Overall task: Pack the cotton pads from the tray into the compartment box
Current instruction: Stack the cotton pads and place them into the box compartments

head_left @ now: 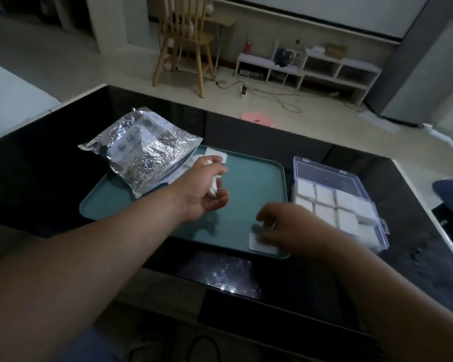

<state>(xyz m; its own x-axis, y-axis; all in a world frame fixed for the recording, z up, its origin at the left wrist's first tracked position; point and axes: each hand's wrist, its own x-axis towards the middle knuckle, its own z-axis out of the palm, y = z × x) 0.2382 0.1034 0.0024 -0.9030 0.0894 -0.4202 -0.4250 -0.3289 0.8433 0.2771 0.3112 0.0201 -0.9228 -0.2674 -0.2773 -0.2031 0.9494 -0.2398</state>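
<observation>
Here, your crinkled foil bag (141, 150) overlaps the smooth teal tray (243, 178) on the glossy black desk (50, 173). Your left hand (202, 189) is closed around white cotton pads (213, 185); your right hand (290, 226) presses a square pad (256, 244) at the tray's near corner. The clear compartment box (338, 202) holds stacked pads.
</observation>
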